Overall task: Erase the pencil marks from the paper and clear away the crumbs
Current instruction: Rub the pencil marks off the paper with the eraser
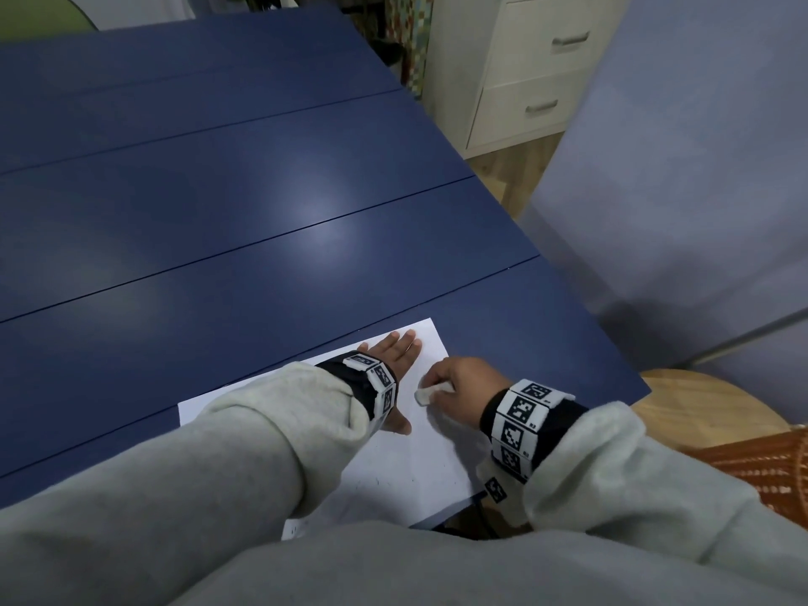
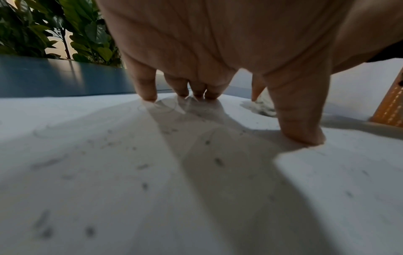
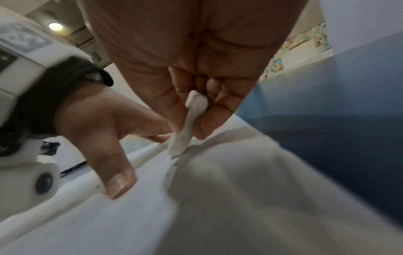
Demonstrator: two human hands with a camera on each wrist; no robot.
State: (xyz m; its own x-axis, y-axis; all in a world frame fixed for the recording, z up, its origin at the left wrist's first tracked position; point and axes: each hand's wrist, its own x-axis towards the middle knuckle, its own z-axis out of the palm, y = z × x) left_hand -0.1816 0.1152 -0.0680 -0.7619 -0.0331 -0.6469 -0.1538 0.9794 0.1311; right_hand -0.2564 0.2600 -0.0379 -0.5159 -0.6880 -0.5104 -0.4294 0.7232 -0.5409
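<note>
Head view: a white rectangular sheet of paper [image 1: 419, 452] lies on the dark blue planked tabletop [image 1: 218, 203] near its front edge, its long axis running from the person toward the far right corner; the left hand [image 1: 395, 360] presses flat on the sheet, fingers straight and spread, thumb splayed toward the body; just beside it, apart from it, the right hand [image 1: 459, 387] pinches a small white eraser [image 1: 426, 394] between thumb and curled fingers; the eraser's lower end touches the paper, and it points toward the left hand; in the right wrist view the eraser [image 3: 189, 124] stands tilted, its long axis running steeply down to the sheet, which wrinkles around the contact; in the left wrist view faint pencil curves [image 2: 165, 107] show by the fingertips [image 2: 148, 93], and dark crumbs [image 2: 141, 167] scatter over the paper.
</note>
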